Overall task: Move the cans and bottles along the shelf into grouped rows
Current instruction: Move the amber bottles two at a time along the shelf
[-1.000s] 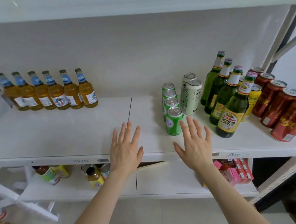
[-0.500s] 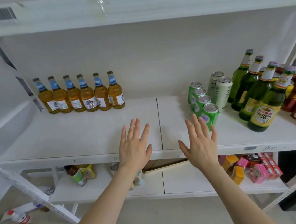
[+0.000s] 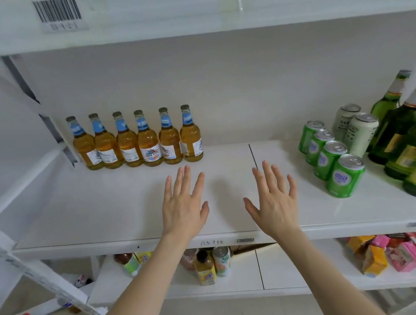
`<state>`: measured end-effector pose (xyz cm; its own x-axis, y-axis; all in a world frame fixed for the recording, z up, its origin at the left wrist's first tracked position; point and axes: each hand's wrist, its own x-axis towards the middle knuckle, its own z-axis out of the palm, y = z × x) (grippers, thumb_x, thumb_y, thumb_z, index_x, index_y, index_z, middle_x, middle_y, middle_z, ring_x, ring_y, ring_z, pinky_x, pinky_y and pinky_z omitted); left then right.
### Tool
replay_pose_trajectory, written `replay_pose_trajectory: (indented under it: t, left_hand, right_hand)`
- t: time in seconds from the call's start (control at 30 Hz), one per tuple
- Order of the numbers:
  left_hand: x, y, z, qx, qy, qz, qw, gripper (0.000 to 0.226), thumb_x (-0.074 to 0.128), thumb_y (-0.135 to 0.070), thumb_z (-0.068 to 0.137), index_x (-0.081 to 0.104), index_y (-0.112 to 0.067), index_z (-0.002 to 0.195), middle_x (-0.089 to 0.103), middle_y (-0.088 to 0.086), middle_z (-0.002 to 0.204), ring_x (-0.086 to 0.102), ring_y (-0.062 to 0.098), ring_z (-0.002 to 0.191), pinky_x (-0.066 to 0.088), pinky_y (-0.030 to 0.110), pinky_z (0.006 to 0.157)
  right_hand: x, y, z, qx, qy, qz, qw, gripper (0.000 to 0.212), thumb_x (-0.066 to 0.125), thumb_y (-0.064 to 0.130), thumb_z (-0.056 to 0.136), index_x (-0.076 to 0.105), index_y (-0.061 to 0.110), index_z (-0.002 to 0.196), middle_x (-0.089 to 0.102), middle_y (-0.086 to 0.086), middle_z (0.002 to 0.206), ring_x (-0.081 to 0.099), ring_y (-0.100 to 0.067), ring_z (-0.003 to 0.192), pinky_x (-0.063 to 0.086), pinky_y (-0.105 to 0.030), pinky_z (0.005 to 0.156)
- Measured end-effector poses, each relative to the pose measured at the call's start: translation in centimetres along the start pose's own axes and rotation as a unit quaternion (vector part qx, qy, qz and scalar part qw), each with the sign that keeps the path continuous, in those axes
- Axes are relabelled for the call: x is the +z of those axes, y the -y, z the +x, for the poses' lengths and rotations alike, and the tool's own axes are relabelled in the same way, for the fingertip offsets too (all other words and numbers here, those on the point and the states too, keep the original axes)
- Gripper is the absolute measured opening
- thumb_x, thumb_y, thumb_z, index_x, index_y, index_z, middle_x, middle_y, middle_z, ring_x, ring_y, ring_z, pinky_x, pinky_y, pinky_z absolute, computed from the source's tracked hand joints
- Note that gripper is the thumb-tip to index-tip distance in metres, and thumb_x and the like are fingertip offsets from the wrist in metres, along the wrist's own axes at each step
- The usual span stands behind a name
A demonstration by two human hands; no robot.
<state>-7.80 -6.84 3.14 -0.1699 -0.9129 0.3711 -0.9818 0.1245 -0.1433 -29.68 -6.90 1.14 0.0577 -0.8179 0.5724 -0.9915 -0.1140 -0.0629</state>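
Note:
Several amber bottles with blue neck labels stand in a row at the back left of the white shelf. At the right, several green cans form a line running front to back, two white cans stand behind them, and tall green bottles fill the far right. My left hand and my right hand hover flat over the bare middle of the shelf, fingers straight and spread, holding nothing. The right hand is a short way left of the front green can.
A shelf board above carries a barcode label. The lower shelf holds small bottles and a can and pink and yellow packets. A slanted white frame strut crosses the left side.
The view has swung left, so the amber bottles sit nearer the centre and the red cans have left the frame. Both hands stay flat and open over the shelf's middle.

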Motion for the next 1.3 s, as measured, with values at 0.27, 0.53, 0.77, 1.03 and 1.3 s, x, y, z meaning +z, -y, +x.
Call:
replay_pose_trajectory:
  t: [0.27,0.53,0.77,1.03,1.3]
  left_hand:
    - [2.4,8.8,4.1,-0.023,-0.018,-0.007,1.000,0.077,0.062,-0.047,0.089,0.033,-0.017,0.153,0.027,0.019,0.159,0.021,0.034,0.150,0.016,0.051,0.119]
    - [6.0,15.7,9.5,-0.022,-0.037,-0.010,0.999,0.078,0.058,-0.049,0.091,0.027,-0.017,0.155,0.024,0.018,0.161,0.018,0.032,0.151,0.016,0.049,0.120]
    - [9.4,15.8,13.6,-0.057,-0.056,-0.225,0.971,0.083,0.069,-0.042,0.086,0.030,-0.010,0.152,0.035,0.014,0.157,0.032,0.031,0.145,0.036,0.047,0.114]
    - [11.8,13.1,18.8,-0.163,-0.044,-0.505,0.847,0.081,0.067,-0.035,0.092,0.019,-0.017,0.155,0.028,0.002,0.160,0.029,0.019,0.146,0.027,0.026,0.107]
    - [14.8,12.8,21.6,-0.193,-0.053,-0.552,0.810,0.083,0.070,-0.034,0.089,0.021,-0.020,0.155,0.034,0.002,0.157,0.036,0.020,0.143,0.036,0.044,0.115]
  right_hand:
    - [3.8,7.0,5.8,-0.004,0.017,0.023,1.000,0.074,0.070,0.048,0.082,0.048,0.012,0.142,0.044,-0.015,0.152,0.044,-0.036,0.138,0.033,-0.058,0.110]
    - [8.4,11.1,11.2,0.042,0.008,0.054,0.998,0.073,0.060,0.053,0.084,0.045,0.012,0.142,0.046,-0.013,0.151,0.044,-0.034,0.138,0.032,-0.058,0.110]
    - [11.2,10.8,15.2,0.058,0.025,0.131,0.989,0.079,0.044,0.061,0.086,0.037,0.014,0.150,0.038,-0.009,0.157,0.036,-0.030,0.143,0.026,-0.048,0.113]
    - [15.1,9.3,19.8,0.062,0.072,0.337,0.937,0.080,0.071,0.040,0.087,0.029,0.017,0.152,0.038,-0.001,0.155,0.036,-0.025,0.139,0.034,-0.039,0.108]
    - [18.5,9.2,25.4,0.146,0.196,0.568,0.786,0.072,0.073,0.039,0.086,0.038,0.027,0.148,0.053,0.000,0.141,0.053,-0.021,0.126,0.047,-0.039,0.103]
